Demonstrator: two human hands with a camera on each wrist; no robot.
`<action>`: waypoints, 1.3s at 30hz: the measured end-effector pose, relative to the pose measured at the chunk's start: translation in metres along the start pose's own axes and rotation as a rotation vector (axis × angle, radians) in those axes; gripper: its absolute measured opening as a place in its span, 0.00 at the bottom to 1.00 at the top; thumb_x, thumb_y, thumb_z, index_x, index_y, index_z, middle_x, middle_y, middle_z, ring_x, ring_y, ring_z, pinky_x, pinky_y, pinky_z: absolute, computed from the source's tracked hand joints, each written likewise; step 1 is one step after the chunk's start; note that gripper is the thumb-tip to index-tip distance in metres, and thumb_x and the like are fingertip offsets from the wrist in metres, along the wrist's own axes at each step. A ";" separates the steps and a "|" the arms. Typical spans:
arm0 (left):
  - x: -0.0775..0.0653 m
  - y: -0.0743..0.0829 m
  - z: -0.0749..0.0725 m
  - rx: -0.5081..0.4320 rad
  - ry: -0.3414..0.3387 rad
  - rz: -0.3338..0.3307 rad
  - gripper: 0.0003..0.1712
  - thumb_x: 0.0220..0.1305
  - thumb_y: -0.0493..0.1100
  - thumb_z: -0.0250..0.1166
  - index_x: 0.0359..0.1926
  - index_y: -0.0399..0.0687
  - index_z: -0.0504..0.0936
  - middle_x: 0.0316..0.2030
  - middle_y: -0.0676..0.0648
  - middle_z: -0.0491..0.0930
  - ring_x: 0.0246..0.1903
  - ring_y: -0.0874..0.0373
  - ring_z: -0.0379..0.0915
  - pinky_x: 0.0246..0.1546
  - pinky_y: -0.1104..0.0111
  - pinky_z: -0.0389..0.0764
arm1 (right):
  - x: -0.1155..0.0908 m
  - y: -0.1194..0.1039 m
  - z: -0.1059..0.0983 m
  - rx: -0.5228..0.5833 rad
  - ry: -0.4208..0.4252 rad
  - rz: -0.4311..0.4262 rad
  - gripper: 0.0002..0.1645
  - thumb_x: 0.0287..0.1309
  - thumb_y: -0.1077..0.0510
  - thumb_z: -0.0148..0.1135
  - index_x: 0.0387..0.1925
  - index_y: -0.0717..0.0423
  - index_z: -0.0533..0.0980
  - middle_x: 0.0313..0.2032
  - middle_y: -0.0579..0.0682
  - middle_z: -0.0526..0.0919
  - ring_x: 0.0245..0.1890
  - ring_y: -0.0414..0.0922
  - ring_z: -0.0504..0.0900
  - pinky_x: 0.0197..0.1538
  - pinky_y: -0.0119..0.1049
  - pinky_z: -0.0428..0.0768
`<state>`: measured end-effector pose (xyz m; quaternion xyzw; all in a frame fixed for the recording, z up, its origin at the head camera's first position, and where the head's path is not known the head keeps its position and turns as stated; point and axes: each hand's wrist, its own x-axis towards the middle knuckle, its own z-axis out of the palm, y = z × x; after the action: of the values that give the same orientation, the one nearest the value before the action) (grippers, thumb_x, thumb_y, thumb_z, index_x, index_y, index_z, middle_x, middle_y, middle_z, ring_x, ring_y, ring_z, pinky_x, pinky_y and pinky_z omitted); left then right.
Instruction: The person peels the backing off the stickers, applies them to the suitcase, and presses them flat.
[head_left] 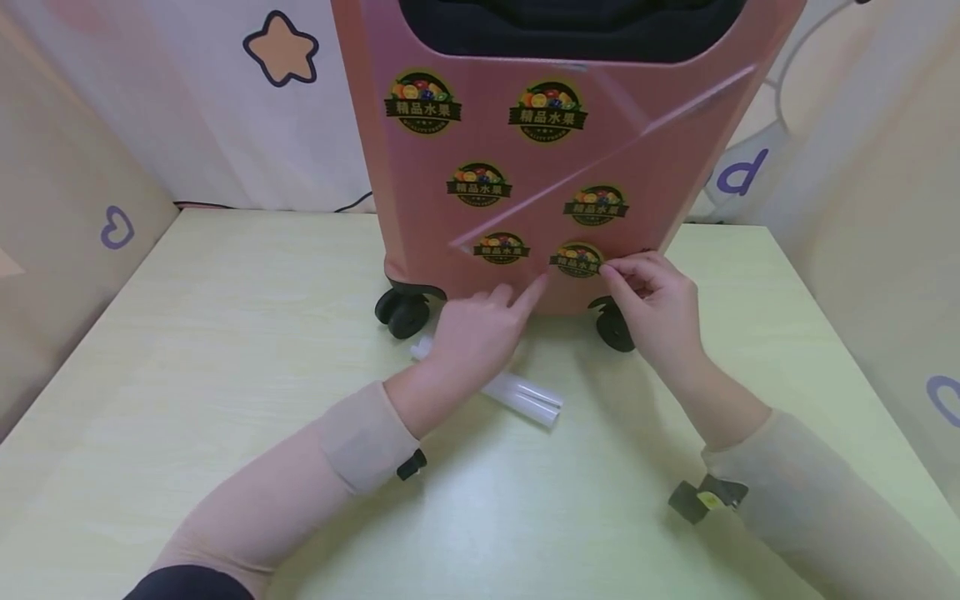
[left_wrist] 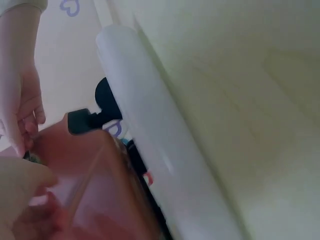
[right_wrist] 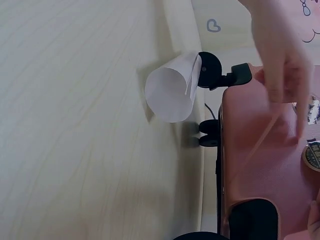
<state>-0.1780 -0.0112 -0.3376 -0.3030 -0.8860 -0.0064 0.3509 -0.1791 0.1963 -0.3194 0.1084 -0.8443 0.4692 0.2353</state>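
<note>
A pink suitcase (head_left: 420, 225) stands upright on the table, with several round fruit-label stickers on its front. At the right edge of the lowest right sticker (head_left: 576, 260), my right hand (head_left: 660, 304) pinches with thumb and index finger; the left wrist view shows this pinch too, at the dark sticker edge (left_wrist: 33, 158). My left hand (head_left: 480, 333) is low at the suitcase front, its index finger stretched toward that sticker's left side. Whether this fingertip touches the suitcase cannot be told. Its other fingers are slightly bent and hold nothing.
A rolled white sheet (head_left: 528, 402) lies on the table (head_left: 225, 333) below my left forearm; its round open end (right_wrist: 169, 95) shows in the right wrist view. Black wheels (head_left: 405, 315) support the suitcase. A patterned curtain (head_left: 187, 100) hangs behind.
</note>
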 end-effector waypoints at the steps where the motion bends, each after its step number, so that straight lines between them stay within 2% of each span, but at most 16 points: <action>1: 0.002 -0.003 -0.003 -0.006 0.049 0.014 0.21 0.64 0.41 0.56 0.58 0.54 0.75 0.27 0.49 0.77 0.19 0.57 0.70 0.10 0.69 0.66 | 0.000 0.000 0.000 -0.002 0.001 -0.002 0.12 0.59 0.58 0.62 0.38 0.65 0.82 0.34 0.49 0.78 0.29 0.36 0.73 0.33 0.20 0.72; 3: 0.010 -0.010 -0.011 -0.028 0.175 0.048 0.18 0.63 0.42 0.57 0.54 0.49 0.78 0.31 0.48 0.78 0.25 0.55 0.74 0.16 0.68 0.72 | 0.000 0.000 0.001 -0.009 0.005 -0.008 0.12 0.59 0.58 0.61 0.37 0.65 0.82 0.34 0.50 0.78 0.29 0.37 0.73 0.33 0.21 0.73; 6: 0.030 -0.025 -0.030 -0.050 0.344 0.085 0.18 0.62 0.43 0.58 0.52 0.44 0.78 0.41 0.43 0.77 0.38 0.49 0.74 0.32 0.63 0.76 | 0.001 0.001 0.001 -0.024 0.011 -0.016 0.12 0.59 0.59 0.61 0.36 0.66 0.82 0.33 0.51 0.78 0.28 0.37 0.73 0.33 0.21 0.72; 9: 0.052 -0.041 -0.050 -0.031 0.412 0.085 0.24 0.64 0.47 0.55 0.58 0.43 0.73 0.53 0.38 0.71 0.52 0.45 0.66 0.51 0.56 0.68 | 0.000 0.002 0.001 -0.041 0.015 -0.016 0.12 0.60 0.59 0.61 0.36 0.66 0.82 0.33 0.51 0.78 0.28 0.37 0.73 0.33 0.21 0.72; 12: 0.075 -0.054 -0.068 0.022 0.388 0.043 0.29 0.67 0.53 0.47 0.65 0.45 0.66 0.63 0.38 0.62 0.62 0.45 0.55 0.62 0.53 0.53 | -0.001 0.002 0.002 -0.046 0.016 -0.011 0.11 0.59 0.60 0.61 0.36 0.67 0.82 0.33 0.51 0.78 0.28 0.37 0.73 0.33 0.21 0.72; 14: 0.088 -0.060 -0.077 0.065 0.340 0.012 0.32 0.69 0.56 0.42 0.68 0.46 0.61 0.67 0.40 0.58 0.67 0.46 0.48 0.65 0.52 0.43 | -0.001 0.003 0.003 -0.048 0.017 -0.013 0.11 0.59 0.60 0.61 0.36 0.67 0.82 0.34 0.51 0.78 0.28 0.37 0.73 0.33 0.21 0.72; 16: 0.099 -0.062 -0.082 0.085 0.306 -0.004 0.34 0.68 0.59 0.40 0.69 0.45 0.59 0.67 0.42 0.58 0.68 0.47 0.45 0.66 0.52 0.37 | -0.001 0.003 0.003 -0.048 0.020 -0.020 0.11 0.59 0.60 0.61 0.35 0.67 0.82 0.34 0.51 0.78 0.28 0.36 0.73 0.33 0.20 0.72; 19: 0.109 -0.060 -0.085 0.108 0.247 -0.023 0.40 0.66 0.64 0.41 0.70 0.43 0.56 0.67 0.42 0.58 0.68 0.46 0.44 0.66 0.51 0.34 | -0.001 0.003 0.003 -0.056 0.027 -0.039 0.10 0.58 0.61 0.61 0.35 0.67 0.82 0.34 0.52 0.78 0.28 0.35 0.73 0.33 0.20 0.72; 23: 0.113 -0.054 -0.088 0.124 0.190 -0.052 0.50 0.59 0.71 0.48 0.69 0.40 0.56 0.65 0.40 0.58 0.68 0.46 0.43 0.66 0.51 0.32 | -0.001 0.001 0.002 -0.082 0.039 -0.092 0.09 0.57 0.63 0.62 0.35 0.68 0.82 0.33 0.54 0.79 0.27 0.32 0.72 0.33 0.19 0.71; 26: 0.114 -0.053 -0.090 0.117 0.162 -0.067 0.52 0.56 0.72 0.52 0.68 0.39 0.56 0.66 0.40 0.57 0.69 0.46 0.42 0.66 0.51 0.32 | 0.000 0.002 0.001 -0.112 0.052 -0.148 0.08 0.56 0.64 0.63 0.34 0.68 0.82 0.31 0.55 0.79 0.26 0.31 0.72 0.32 0.18 0.70; 29: 0.114 -0.052 -0.091 0.129 0.135 -0.081 0.52 0.56 0.72 0.52 0.69 0.40 0.55 0.67 0.41 0.56 0.69 0.47 0.42 0.66 0.51 0.32 | 0.001 0.003 0.000 -0.171 0.061 -0.203 0.07 0.54 0.65 0.64 0.33 0.68 0.82 0.30 0.55 0.79 0.25 0.35 0.73 0.31 0.18 0.69; 31: 0.115 -0.051 -0.091 0.144 0.122 -0.087 0.52 0.56 0.72 0.51 0.69 0.40 0.54 0.67 0.42 0.56 0.69 0.48 0.42 0.66 0.51 0.33 | 0.001 0.001 -0.001 -0.225 0.064 -0.226 0.07 0.54 0.64 0.65 0.33 0.66 0.83 0.29 0.55 0.80 0.25 0.39 0.74 0.30 0.21 0.68; 36: 0.115 -0.050 -0.091 0.157 0.108 -0.092 0.52 0.56 0.72 0.51 0.69 0.40 0.53 0.67 0.41 0.56 0.68 0.48 0.42 0.66 0.50 0.34 | 0.002 -0.001 -0.003 -0.365 0.054 -0.237 0.09 0.56 0.59 0.64 0.33 0.63 0.83 0.25 0.54 0.80 0.23 0.46 0.74 0.26 0.35 0.67; 39: 0.115 -0.051 -0.091 0.147 0.118 -0.091 0.52 0.57 0.71 0.52 0.69 0.40 0.53 0.67 0.41 0.56 0.68 0.47 0.42 0.65 0.50 0.34 | 0.002 0.001 -0.006 -0.396 0.065 -0.244 0.10 0.57 0.57 0.63 0.32 0.62 0.83 0.24 0.54 0.80 0.23 0.47 0.75 0.26 0.37 0.67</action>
<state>-0.2151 -0.0114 -0.1870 -0.2347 -0.8747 0.0250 0.4232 -0.1799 0.2018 -0.3166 0.1460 -0.8926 0.2655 0.3339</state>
